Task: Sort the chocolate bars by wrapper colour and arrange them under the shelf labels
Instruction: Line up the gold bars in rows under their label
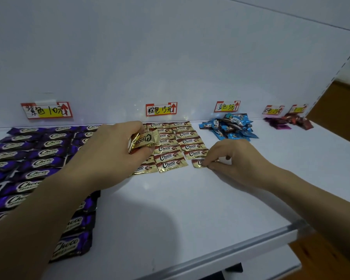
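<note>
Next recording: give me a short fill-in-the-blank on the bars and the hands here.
1. The left hand holds a bunch of gold bars; the right hand pinches just ___ bar on the shelf.
2. The blue bars lie in a loose ___, not rows.
3. The rows under the leftmost label hold ___ bars.
Missing: one; pile; purple.

Left hand (109, 152) grips bars (142, 141) — right hand (234, 158) pinches one.

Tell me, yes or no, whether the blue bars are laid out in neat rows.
No, the blue bars lie in a loose heap under their label, unlike the gold bars set in rows.
</note>
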The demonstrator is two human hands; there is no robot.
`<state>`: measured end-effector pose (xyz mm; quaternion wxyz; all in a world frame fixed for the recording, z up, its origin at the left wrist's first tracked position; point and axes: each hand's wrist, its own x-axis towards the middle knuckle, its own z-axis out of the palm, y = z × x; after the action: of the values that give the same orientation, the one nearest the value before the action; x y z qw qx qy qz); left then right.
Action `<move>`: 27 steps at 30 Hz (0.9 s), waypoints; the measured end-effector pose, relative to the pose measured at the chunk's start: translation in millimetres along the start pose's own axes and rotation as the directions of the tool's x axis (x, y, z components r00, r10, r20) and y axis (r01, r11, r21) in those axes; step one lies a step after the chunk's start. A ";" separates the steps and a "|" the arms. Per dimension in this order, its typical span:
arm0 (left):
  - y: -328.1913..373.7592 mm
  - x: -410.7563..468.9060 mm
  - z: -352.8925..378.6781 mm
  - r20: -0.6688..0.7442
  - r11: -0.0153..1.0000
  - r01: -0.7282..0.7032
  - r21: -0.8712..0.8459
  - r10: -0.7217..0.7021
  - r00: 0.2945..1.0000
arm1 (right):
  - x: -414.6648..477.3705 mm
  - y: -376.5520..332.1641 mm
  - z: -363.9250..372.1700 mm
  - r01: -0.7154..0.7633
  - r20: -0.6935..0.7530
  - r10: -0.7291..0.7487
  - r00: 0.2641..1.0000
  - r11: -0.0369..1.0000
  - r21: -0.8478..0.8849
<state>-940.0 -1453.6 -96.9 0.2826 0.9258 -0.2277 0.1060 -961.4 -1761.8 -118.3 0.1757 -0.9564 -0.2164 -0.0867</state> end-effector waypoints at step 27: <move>-2.2 1.1 -1.3 0.025 0.999 0.053 0.004 -0.053 0.998 | 26.7 -37.7 30.3 0.122 -0.094 -0.122 0.988 0.993 -0.004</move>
<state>-938.1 -1451.7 -96.5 0.2808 0.9333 -0.2064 0.0871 -951.6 -1708.4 -128.5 0.1810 -0.9362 -0.2659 -0.1418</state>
